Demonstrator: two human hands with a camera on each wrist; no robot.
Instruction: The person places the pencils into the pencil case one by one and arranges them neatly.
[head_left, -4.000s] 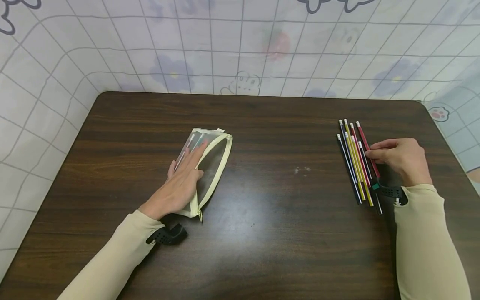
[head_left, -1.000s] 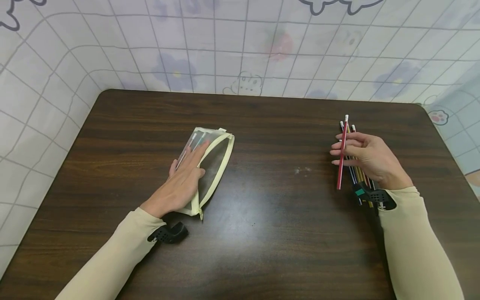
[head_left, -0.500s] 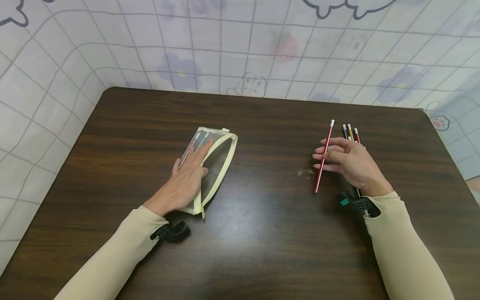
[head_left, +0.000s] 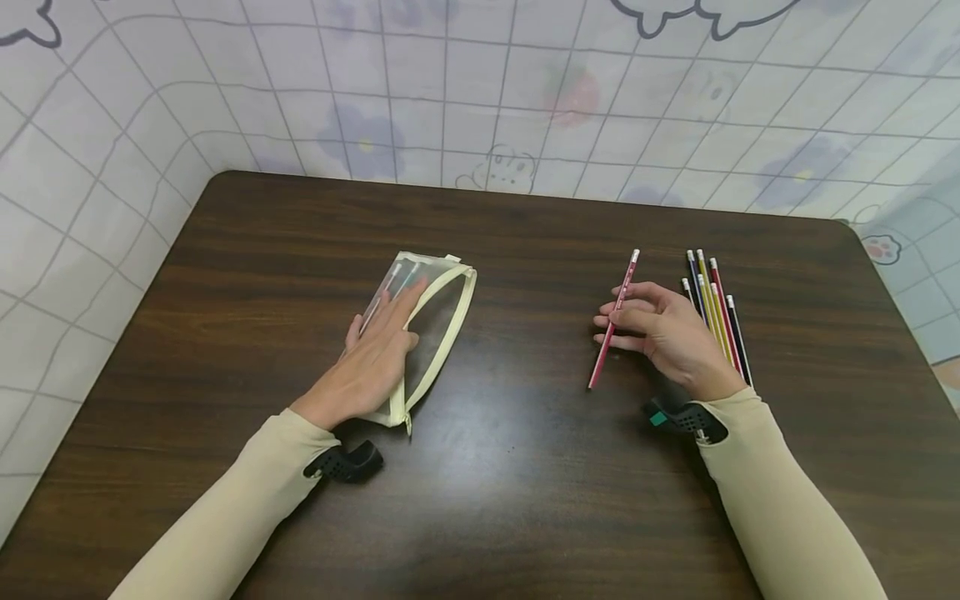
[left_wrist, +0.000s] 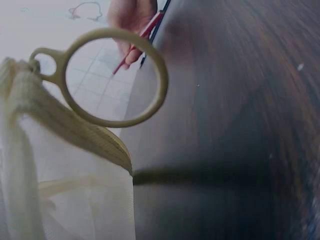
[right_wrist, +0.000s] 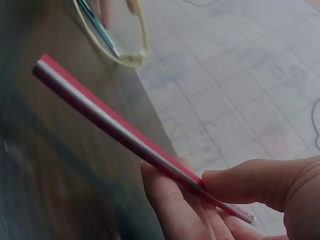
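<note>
My left hand (head_left: 375, 350) lies flat, fingers straight, on a translucent pencil case (head_left: 431, 325) with pale yellow edging. The case's zipped side gapes toward the right, and a few slim pencils show through its far end, partly hidden by the fingers. A ring-shaped zipper pull (left_wrist: 163, 82) looms large in the left wrist view. My right hand (head_left: 667, 337) pinches a red pencil (head_left: 602, 358) between thumb and fingers, raised over the table. Its white eraser end points away, its plain end toward the near left; the right wrist view shows a silver stripe along the red pencil.
Several pencils, dark, yellow and red (head_left: 712, 312), lie side by side right of my right hand, their lower ends partly hidden by the wrist. The brown wooden table (head_left: 495, 500) meets a grid-patterned cloth (head_left: 480, 108) along its back and sides.
My right hand has picked the red pencil off the right edge of the pencil group and carried it left, tilting it. My left hand stays on the case.
</note>
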